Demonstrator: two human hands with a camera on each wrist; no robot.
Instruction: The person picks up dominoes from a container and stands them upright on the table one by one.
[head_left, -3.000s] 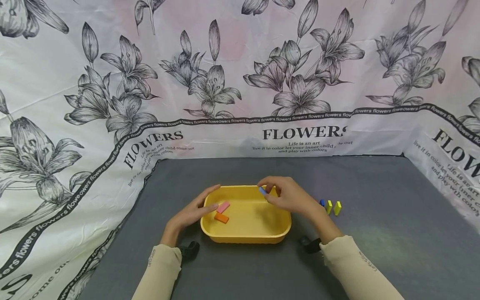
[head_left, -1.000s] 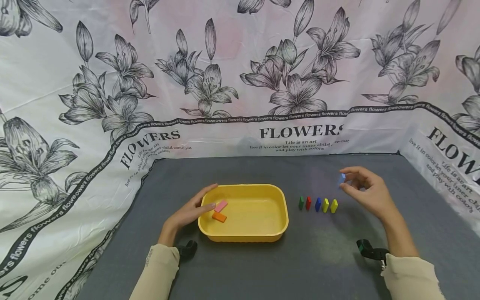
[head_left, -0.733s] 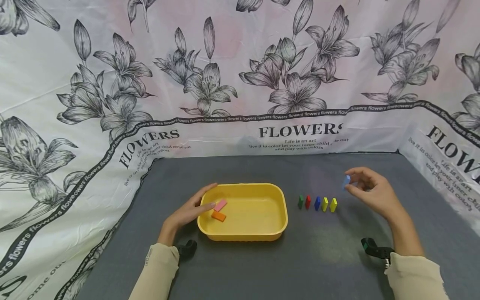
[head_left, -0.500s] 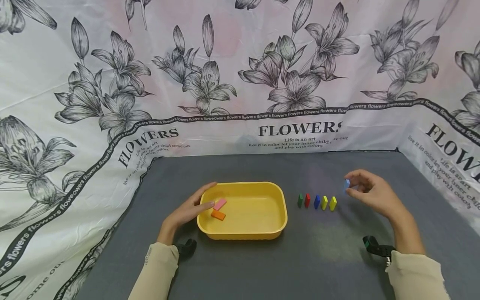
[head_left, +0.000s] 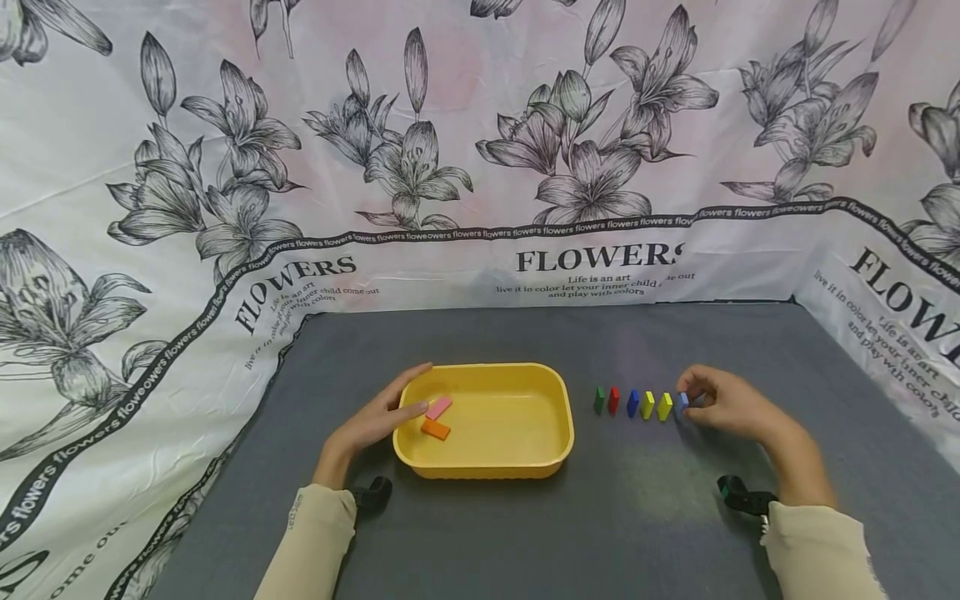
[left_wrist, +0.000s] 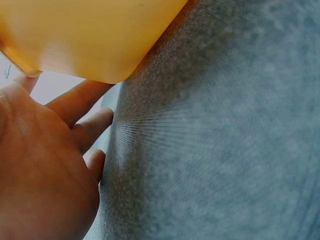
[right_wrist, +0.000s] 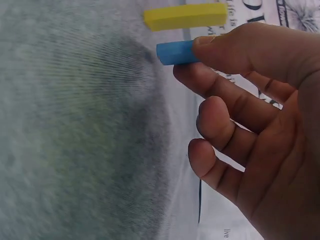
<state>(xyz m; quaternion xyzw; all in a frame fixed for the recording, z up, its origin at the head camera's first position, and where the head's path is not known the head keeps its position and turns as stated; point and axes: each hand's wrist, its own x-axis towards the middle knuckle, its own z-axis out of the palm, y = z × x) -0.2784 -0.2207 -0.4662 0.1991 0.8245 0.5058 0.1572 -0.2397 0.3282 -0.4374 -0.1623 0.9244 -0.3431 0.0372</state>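
My left hand (head_left: 377, 420) holds the left side of a yellow plastic tub (head_left: 487, 469), thumb over the rim and fingers outside. In the left wrist view the fingers (left_wrist: 82, 102) reach along the tub's (left_wrist: 75, 35) outer wall. My right hand (head_left: 731, 407) pinches a small light blue block (head_left: 681, 406) between thumb and index finger. The block stands upright at the right end of a row, next to a yellow block (head_left: 664, 407). In the right wrist view this blue block (right_wrist: 175, 53) sits apart from the yellow block (right_wrist: 185, 16); whether it touches the table is unclear.
Leftward along the row stand another yellow block (head_left: 647, 406), a dark blue block (head_left: 633, 404), a red block (head_left: 613, 400) and a green block (head_left: 599, 400). Inside the tub lie a pink block (head_left: 438, 407) and an orange block (head_left: 435, 429). Flower-printed cloth (head_left: 450, 275) borders the grey table (head_left: 525, 542).
My right hand carried the light blue block from over the tub to the right, then lowered it beside the row's right end. The left hand has stayed on the tub.
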